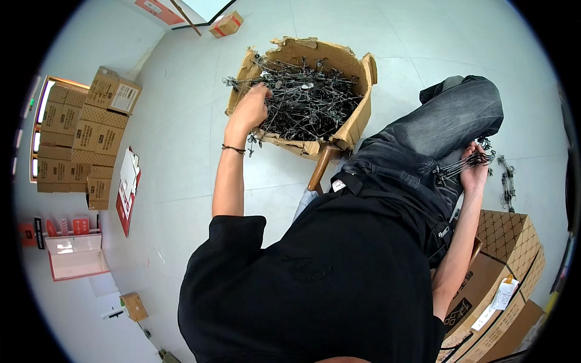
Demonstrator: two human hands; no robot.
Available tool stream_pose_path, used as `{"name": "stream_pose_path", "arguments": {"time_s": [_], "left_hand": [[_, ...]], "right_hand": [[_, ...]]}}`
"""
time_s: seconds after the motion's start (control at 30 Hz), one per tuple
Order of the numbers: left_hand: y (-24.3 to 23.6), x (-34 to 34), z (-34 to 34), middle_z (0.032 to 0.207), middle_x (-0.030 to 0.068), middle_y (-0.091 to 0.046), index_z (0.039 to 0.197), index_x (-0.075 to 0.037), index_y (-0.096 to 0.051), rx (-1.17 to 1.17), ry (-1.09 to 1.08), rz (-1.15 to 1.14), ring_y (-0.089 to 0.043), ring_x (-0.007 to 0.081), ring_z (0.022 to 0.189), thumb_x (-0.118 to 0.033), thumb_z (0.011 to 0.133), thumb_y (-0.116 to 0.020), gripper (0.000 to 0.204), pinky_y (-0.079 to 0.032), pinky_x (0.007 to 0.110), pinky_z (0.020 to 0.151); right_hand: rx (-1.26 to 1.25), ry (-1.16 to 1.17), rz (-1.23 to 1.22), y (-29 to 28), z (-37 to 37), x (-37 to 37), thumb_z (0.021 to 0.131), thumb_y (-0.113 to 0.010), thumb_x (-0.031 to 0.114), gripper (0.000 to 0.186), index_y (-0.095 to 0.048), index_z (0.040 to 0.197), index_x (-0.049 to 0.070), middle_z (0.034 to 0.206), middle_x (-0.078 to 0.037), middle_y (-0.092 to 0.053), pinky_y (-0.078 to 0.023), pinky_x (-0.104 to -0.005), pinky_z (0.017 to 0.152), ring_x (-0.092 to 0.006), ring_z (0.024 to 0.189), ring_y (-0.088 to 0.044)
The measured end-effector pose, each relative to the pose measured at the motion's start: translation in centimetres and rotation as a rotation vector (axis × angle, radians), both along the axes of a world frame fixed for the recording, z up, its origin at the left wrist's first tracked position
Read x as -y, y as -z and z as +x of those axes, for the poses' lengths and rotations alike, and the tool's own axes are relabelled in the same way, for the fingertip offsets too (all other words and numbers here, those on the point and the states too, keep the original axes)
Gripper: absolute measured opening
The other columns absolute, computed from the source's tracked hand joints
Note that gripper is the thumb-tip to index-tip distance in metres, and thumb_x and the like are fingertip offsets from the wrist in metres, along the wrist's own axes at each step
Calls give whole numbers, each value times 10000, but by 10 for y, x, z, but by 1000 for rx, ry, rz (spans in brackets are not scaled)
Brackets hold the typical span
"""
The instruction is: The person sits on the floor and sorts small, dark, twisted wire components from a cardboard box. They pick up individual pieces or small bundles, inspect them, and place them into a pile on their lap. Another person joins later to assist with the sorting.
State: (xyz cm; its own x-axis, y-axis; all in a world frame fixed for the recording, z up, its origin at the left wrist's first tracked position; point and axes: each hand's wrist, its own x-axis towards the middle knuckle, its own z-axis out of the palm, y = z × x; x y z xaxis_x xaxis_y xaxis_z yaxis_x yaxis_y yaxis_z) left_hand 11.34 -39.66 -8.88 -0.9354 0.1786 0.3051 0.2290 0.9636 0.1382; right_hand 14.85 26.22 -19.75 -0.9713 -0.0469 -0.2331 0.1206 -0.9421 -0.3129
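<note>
A worn, torn-edged cardboard box [357, 124] stands on the floor in front of me, heaped with thin dark metal wire pieces [315, 103] whose ends look looped or clipped. At its left side my left hand [253, 104] reaches over the rim, fingers bent and closed against the heap; what lies between the fingertips is hidden. Beside my right knee, my right hand [475, 170] is closed round a bunch of similar wire pieces [457, 169], which stick out leftward across my thigh. More of these pieces lie on the floor just right of that hand.
Wooden chair part [321, 169] shows between the box and my lap. Large patterned cartons [511, 242] stand close at my right. Stacked cartons [100, 133] line the left wall, near a red-and-white flat board [127, 190]. A small carton [226, 24] sits at the back.
</note>
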Motion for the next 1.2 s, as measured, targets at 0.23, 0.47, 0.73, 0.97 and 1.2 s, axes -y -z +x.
{"name": "stream_pose_path", "arguments": {"time_s": [0.23, 0.47, 0.73, 0.97, 1.2], "left_hand": [[-35, 22, -26, 1035, 157, -724, 1113, -186, -748, 505, -126, 70, -673, 309, 1016, -125, 758, -763, 360, -507, 376, 903], [-31, 21, -11, 1036, 92, -705, 1082, -78, -716, 578, 77, 49, -646, 234, 966, -120, 778, -753, 309, -503, 345, 883], [-47, -14, 19, 1159, 66, -684, 1115, -20, -681, 574, 70, 429, -608, 177, 1084, -61, 821, -721, 299, -458, 329, 963], [-19, 22, 33, 1111, 99, -689, 1132, 15, -643, 348, -126, 725, -650, 162, 1038, -9, 874, -672, 260, -513, 292, 921], [6, -13, 56, 1023, 82, -683, 1121, -12, -655, 119, -63, 575, -663, 184, 934, -105, 799, -786, 360, -521, 296, 823]], "right_hand": [[11, 23, 20, -9, 3, 6, 960, -557, 96, 138, -614, 1007, -20, 970, -116, -668, -574, -294, 768, -203, 865, -654], [11, 33, 27, -4, 2, 1, 963, -554, 99, 143, -613, 1011, -21, 971, -121, -669, -576, -295, 775, -199, 866, -656], [-9, 12, 22, -9, 2, 3, 967, -553, 103, 162, -617, 1012, -39, 966, -125, -669, -575, -290, 772, -199, 857, -655], [11, 25, 35, -7, 4, 3, 990, -515, 117, 203, -616, 1030, -55, 945, -125, -666, -569, -282, 756, -198, 837, -641], [14, 13, 37, -5, 1, -1, 993, -510, 118, 205, -618, 1029, -53, 930, -122, -666, -577, -287, 758, -197, 826, -648]]}}
